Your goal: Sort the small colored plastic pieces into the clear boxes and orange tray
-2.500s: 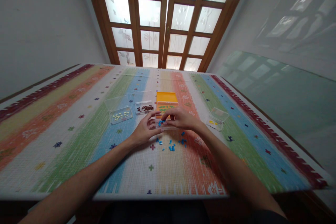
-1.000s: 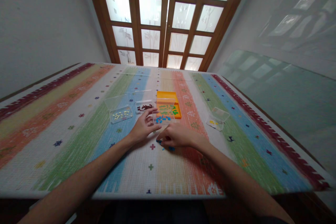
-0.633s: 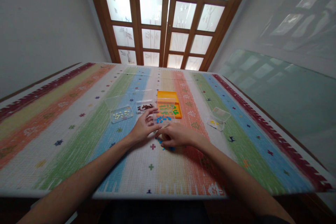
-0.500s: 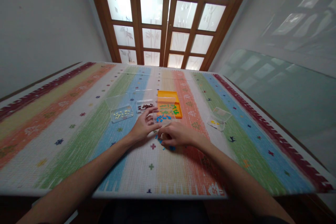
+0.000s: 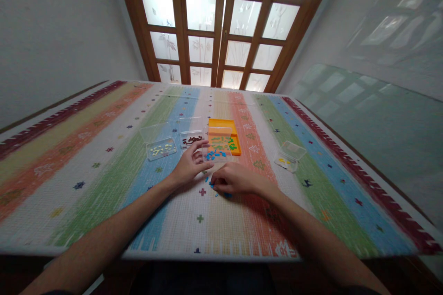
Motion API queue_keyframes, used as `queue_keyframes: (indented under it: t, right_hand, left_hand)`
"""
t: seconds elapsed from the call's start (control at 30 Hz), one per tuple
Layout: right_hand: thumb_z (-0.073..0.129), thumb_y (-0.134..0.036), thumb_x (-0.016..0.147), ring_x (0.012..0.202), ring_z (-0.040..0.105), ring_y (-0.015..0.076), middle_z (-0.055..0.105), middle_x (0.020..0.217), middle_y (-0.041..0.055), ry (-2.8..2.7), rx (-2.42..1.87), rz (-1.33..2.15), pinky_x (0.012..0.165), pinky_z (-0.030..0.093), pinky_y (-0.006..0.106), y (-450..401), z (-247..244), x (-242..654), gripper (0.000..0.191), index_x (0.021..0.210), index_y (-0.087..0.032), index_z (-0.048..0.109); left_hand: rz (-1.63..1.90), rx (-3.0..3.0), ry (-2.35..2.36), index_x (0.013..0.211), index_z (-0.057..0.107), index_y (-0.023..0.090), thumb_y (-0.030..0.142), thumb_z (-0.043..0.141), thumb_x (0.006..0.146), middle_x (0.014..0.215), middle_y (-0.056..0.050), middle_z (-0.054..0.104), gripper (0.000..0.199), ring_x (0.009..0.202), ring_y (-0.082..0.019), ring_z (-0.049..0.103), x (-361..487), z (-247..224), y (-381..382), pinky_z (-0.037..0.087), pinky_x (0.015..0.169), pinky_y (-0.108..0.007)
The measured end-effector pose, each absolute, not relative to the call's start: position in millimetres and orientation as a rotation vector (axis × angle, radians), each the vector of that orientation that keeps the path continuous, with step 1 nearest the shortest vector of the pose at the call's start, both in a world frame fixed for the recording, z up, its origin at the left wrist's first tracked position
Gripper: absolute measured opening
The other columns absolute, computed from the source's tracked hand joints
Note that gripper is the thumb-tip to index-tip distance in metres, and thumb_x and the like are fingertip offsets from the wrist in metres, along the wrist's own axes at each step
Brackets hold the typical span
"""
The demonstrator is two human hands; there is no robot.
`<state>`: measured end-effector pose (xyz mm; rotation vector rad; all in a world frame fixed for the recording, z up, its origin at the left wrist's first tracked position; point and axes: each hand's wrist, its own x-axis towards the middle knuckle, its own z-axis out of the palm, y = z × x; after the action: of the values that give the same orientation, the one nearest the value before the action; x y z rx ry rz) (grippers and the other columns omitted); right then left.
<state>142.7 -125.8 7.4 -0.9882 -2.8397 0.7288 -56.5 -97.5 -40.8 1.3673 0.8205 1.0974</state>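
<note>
A clear plastic box (image 5: 224, 159) with blue pieces (image 5: 215, 155) in it stands in front of an orange tray (image 5: 236, 144) that holds green pieces. My left hand (image 5: 191, 164) rests at the left side of this box, its fingers apart and thumb toward the front edge. Just in front of the box, my right hand (image 5: 228, 179) is closed, fingertips down at several loose blue pieces (image 5: 211, 185) on the cloth. Whatever those fingertips pinch is too small to make out. More blue shows beneath the right hand.
Open clear boxes stand to the left, one with pale yellow pieces (image 5: 162, 150), one with dark brown pieces (image 5: 192, 140). Another clear box with yellow pieces (image 5: 284, 161) is at the right. A striped cloth (image 5: 114, 170) covers the table.
My right hand has closed its fingers more and shifted slightly right, uncovering blue pieces at its fingertips. My left hand has stayed in place.
</note>
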Motion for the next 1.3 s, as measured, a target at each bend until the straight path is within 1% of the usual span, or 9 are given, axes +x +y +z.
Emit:
queue_keyframes:
  t: [0.2, 0.33, 0.47, 0.57, 0.73, 0.9, 1.13, 1.2, 1.3]
  right_hand:
    - [0.064, -0.008, 0.083, 0.065, 0.059, 0.0126, 0.075, 0.081, 0.0021, -2.798, -0.98, 0.768, 0.067, 0.045, 0.025, -124.7, 3.9, 143.9, 0.018, 0.09, -0.019, 0.076]
    - [0.066, -0.009, 0.083, 0.063, 0.059, 0.0118, 0.074, 0.078, 0.0012, -2.762, -0.969, 0.819, 0.066, 0.046, 0.024, -124.4, 1.9, 143.9, 0.014, 0.087, -0.018, 0.075]
    - [0.066, -0.01, 0.085, 0.061, 0.059, 0.0112, 0.072, 0.074, 0.0003, -2.703, -0.937, 0.965, 0.064, 0.046, 0.023, -124.5, 1.0, 144.6, 0.011, 0.085, -0.016, 0.074]
    - [0.066, -0.011, 0.085, 0.061, 0.059, 0.0114, 0.071, 0.072, -0.0001, -2.672, -0.959, 1.014, 0.063, 0.046, 0.023, -123.8, 1.2, 145.5, 0.009, 0.085, -0.016, 0.074]
    - [0.066, -0.011, 0.085, 0.06, 0.058, 0.0114, 0.069, 0.07, 0.0004, -2.66, -1.008, 1.012, 0.061, 0.044, 0.023, -122.4, 1.2, 145.6, 0.008, 0.085, -0.014, 0.073]
    - [0.063, -0.011, 0.086, 0.062, 0.058, 0.0114, 0.07, 0.072, 0.0001, -2.683, -0.989, 0.98, 0.064, 0.046, 0.023, -123.1, -0.2, 144.5, 0.012, 0.084, -0.017, 0.073]
    - [0.067, -0.017, 0.086, 0.063, 0.057, 0.0122, 0.071, 0.075, 0.0018, -2.711, -1.018, 0.967, 0.064, 0.044, 0.024, -125.4, 4.5, 144.2, 0.012, 0.095, -0.015, 0.076]
    - [0.069, -0.02, 0.086, 0.064, 0.056, 0.0129, 0.071, 0.077, 0.0019, -2.709, -1.052, 0.899, 0.065, 0.043, 0.025, -126.0, 5.7, 143.7, 0.018, 0.102, -0.015, 0.076]
    - [0.072, -0.024, 0.084, 0.067, 0.056, 0.014, 0.071, 0.08, 0.0016, -2.734, -1.048, 0.816, 0.065, 0.042, 0.026, -126.4, 6.3, 142.7, 0.032, 0.115, -0.017, 0.075]
  left_hand:
    - [1.093, 1.388, 0.808, 0.128, 0.059, 0.022, 0.022, 0.086, 0.069, 0.142, -0.014, 0.057, 0.065, 0.115, -0.026, 0.068, -56.6, -40.8, -97.0, 0.057, 0.1, -0.045]
    - [1.097, 1.391, 0.807, 0.129, 0.058, 0.022, 0.022, 0.086, 0.069, 0.142, -0.014, 0.058, 0.065, 0.116, -0.027, 0.068, -57.1, -41.5, -96.7, 0.057, 0.099, -0.043]
    - [1.089, 1.389, 0.815, 0.129, 0.058, 0.022, 0.021, 0.085, 0.07, 0.143, -0.014, 0.058, 0.065, 0.116, -0.027, 0.068, -57.2, -40.8, -97.3, 0.057, 0.1, -0.045]
    - [1.091, 1.401, 0.818, 0.128, 0.059, 0.022, 0.021, 0.085, 0.07, 0.143, -0.014, 0.058, 0.064, 0.116, -0.027, 0.068, -57.1, -40.1, -97.7, 0.057, 0.1, -0.046]
    - [1.095, 1.403, 0.823, 0.128, 0.058, 0.022, 0.021, 0.085, 0.07, 0.143, -0.014, 0.058, 0.063, 0.116, -0.027, 0.068, -57.0, -40.2, -97.5, 0.058, 0.1, -0.045]
    - [1.097, 1.406, 0.815, 0.128, 0.059, 0.022, 0.021, 0.086, 0.069, 0.143, -0.014, 0.058, 0.065, 0.116, -0.028, 0.068, -56.7, -39.9, -97.2, 0.058, 0.1, -0.046]
    - [1.097, 1.396, 0.824, 0.127, 0.057, 0.021, 0.021, 0.085, 0.068, 0.144, -0.014, 0.058, 0.065, 0.115, -0.027, 0.068, -56.8, -39.1, -96.8, 0.058, 0.099, -0.044]
    - [1.096, 1.395, 0.818, 0.127, 0.057, 0.021, 0.021, 0.085, 0.068, 0.143, -0.014, 0.058, 0.065, 0.116, -0.026, 0.068, -56.9, -38.4, -97.1, 0.058, 0.099, -0.044]
    - [1.093, 1.399, 0.814, 0.127, 0.057, 0.021, 0.021, 0.085, 0.069, 0.143, -0.014, 0.058, 0.065, 0.115, -0.026, 0.069, -57.1, -37.5, -97.9, 0.058, 0.099, -0.043]
